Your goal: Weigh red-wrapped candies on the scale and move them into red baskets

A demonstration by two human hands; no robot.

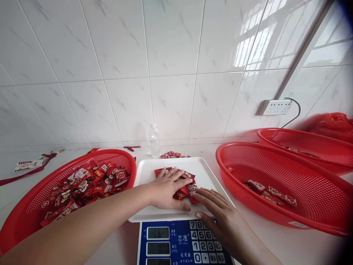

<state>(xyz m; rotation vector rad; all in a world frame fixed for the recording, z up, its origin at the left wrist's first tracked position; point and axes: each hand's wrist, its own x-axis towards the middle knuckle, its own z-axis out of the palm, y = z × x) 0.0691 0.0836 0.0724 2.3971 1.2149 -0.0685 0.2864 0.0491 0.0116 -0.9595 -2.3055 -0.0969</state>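
Note:
On the white tray (149, 169) of a blue kitchen scale (182, 243) lie several small red candy packets (192, 188). My left hand (169, 189) rests palm down over them, its fingers spread, hiding part of the pile. Fingers stretched out, my right hand (217, 209) reaches over the tray's front right part, its fingertips beside the packets. Neither hand grips anything. The top display (157, 233) seems to read "Lb", and the one below reads 0.00. The right hand covers part of the keypad (202, 235).
To the left stands a red plastic basket (125, 154) full of red packets. At right are a red basket (317, 187) with a few packets and another basket (292, 134) behind it. A clear bottle (154, 141) and more packets (171, 155) sit behind the tray, near the tiled wall.

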